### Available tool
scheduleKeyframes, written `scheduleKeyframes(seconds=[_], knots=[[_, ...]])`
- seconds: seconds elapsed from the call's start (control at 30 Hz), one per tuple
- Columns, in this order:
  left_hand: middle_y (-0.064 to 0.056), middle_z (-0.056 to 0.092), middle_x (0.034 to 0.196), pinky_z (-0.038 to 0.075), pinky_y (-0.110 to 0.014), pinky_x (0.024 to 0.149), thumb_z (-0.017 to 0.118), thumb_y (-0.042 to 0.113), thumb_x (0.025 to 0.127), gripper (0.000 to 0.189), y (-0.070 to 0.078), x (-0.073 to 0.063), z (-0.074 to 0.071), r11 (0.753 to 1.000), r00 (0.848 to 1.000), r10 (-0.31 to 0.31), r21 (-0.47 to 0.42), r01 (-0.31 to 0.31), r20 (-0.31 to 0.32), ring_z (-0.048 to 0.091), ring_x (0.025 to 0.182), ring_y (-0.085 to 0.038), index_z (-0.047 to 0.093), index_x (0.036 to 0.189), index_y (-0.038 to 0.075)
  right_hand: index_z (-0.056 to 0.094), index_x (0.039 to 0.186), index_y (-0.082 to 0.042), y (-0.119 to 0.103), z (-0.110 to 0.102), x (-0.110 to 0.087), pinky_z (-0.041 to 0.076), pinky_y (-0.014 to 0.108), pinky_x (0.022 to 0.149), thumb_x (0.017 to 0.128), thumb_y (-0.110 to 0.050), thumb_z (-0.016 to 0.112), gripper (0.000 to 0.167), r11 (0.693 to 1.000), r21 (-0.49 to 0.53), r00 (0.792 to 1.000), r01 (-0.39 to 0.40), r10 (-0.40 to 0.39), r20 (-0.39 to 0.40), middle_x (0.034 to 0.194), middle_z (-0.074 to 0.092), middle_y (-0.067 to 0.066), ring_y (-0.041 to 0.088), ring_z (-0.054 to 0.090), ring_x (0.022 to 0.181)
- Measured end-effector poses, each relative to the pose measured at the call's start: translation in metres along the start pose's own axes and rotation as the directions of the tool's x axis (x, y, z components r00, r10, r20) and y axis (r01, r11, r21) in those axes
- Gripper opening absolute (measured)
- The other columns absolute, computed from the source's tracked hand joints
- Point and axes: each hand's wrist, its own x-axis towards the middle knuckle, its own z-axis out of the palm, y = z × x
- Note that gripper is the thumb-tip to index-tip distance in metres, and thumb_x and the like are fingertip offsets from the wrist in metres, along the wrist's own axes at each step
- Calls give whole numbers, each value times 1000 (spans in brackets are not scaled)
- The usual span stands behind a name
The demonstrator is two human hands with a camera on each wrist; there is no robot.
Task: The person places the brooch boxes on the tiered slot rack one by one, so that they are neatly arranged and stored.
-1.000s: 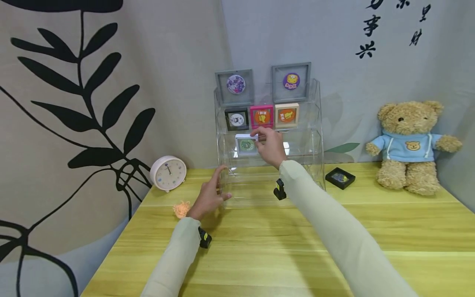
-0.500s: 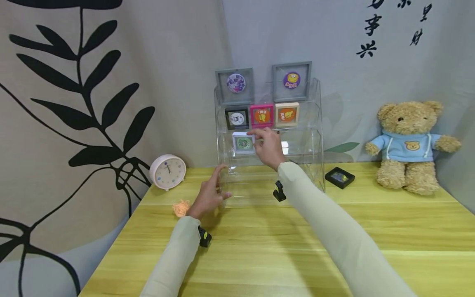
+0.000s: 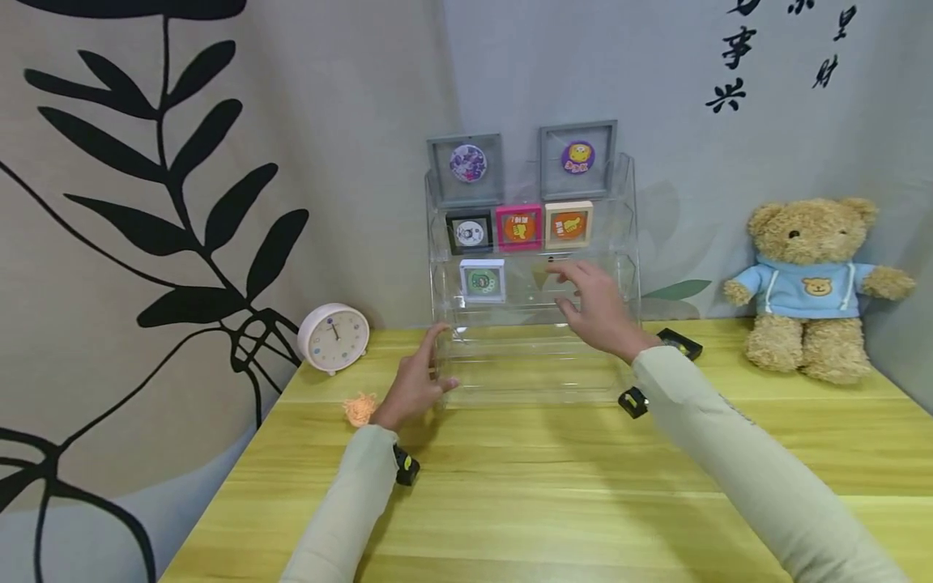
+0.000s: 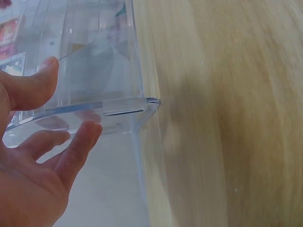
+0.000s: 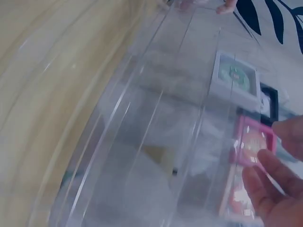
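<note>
A clear tiered display rack [image 3: 525,328] stands at the back of the wooden table. My left hand [image 3: 417,385] holds the rack's left side panel; in the left wrist view, its thumb and fingers lie on opposite sides of the clear edge. A small white frame with a green round picture [image 3: 483,281] stands upright on a middle tier, at the left. My right hand [image 3: 599,309] is to the right of that frame, fingers loosely bent with nothing between them. One tier up are a black frame [image 3: 469,232], a pink frame [image 3: 519,227] and a cream frame [image 3: 568,225].
Two grey frames, one left [image 3: 466,188] and one right [image 3: 578,188], occupy the top tier. A black frame [image 3: 681,343] lies right of the rack, partly behind my right arm. A teddy bear [image 3: 812,283], a round clock [image 3: 334,338] and an orange fuzzy ball [image 3: 360,410] flank the rack.
My right hand has let go of the white frame and moved right. The white frame shifted slightly left and now stands by itself. My left hand stays at the rack's side.
</note>
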Motion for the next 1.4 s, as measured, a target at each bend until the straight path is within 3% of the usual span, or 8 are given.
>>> scheduleKeyframes(seconds=[0.23, 0.4, 0.5, 0.63, 0.83, 1.1, 1.23, 1.4], knots=[[-29, 48, 149, 57, -57, 100, 78, 3, 85, 90, 1, 1, 1, 1000, 1000, -7, 20, 7, 15, 57, 127, -49, 31, 148, 46, 68, 110, 0, 33, -38, -45, 58, 51, 77, 90, 5, 66, 21, 990, -125, 978, 64, -87, -188, 98, 71, 17, 33, 67, 91], [-29, 45, 151, 57, -59, 99, 78, 0, 84, 90, 2, 0, 2, 1000, 1000, -2, 12, 2, 8, 56, 128, -51, 32, 148, 44, 70, 103, 1, 63, -50, -68, 60, 44, 69, 93, 3, 62, 13, 992, -107, 957, -73, 40, -286, 94, 72, 18, 31, 68, 84], [-29, 47, 150, 57, -58, 99, 77, -1, 83, 90, 1, 0, 1, 1000, 1000, 11, 4, -11, 15, 56, 127, -52, 33, 147, 44, 70, 102, 1, 83, -53, -76, 61, 42, 65, 96, -2, 60, 12, 975, -74, 953, -209, 185, -242, 93, 72, 21, 34, 69, 82], [-29, 49, 148, 59, -57, 95, 78, -2, 82, 91, 0, 0, 1, 1000, 1000, 8, 3, -8, 3, 58, 125, -52, 34, 146, 44, 68, 105, 4, 116, -52, -84, 59, 50, 67, 97, -8, 57, 18, 932, -106, 938, -346, 342, -52, 96, 71, 27, 40, 68, 84], [-32, 46, 149, 58, -59, 97, 78, -2, 82, 92, 1, -2, 0, 1000, 1000, 7, 13, -7, 5, 56, 127, -52, 32, 148, 45, 59, 122, 13, 166, -48, -100, 56, 55, 67, 96, -10, 52, 35, 854, -285, 849, -435, 494, 185, 102, 66, 35, 45, 64, 83], [-32, 49, 146, 58, -58, 97, 78, 1, 83, 93, -1, -1, -1, 999, 1000, -10, 31, 10, 10, 58, 125, -51, 31, 149, 44, 48, 132, 16, 199, -44, -111, 53, 66, 84, 100, -20, 40, 48, 727, -433, 662, -533, 677, 322, 123, 58, 41, 60, 56, 106], [-30, 49, 148, 59, -58, 95, 77, 1, 84, 94, 0, 0, -2, 999, 1000, -18, 33, 17, 22, 57, 127, -50, 28, 152, 44, 59, 116, 10, 203, -41, -113, 53, 60, 76, 102, -24, 37, 43, 721, -435, 653, -539, 684, 326, 110, 65, 34, 53, 61, 96], [-31, 50, 146, 58, -59, 96, 77, 1, 83, 93, 3, -1, -4, 999, 1000, -23, 28, 22, 21, 58, 126, -50, 29, 151, 42, 59, 66, -8, 197, -41, -108, 46, 36, 54, 99, -29, 41, 43, 705, -441, 630, -555, 703, 330, 60, 55, 7, 24, 51, 57]])
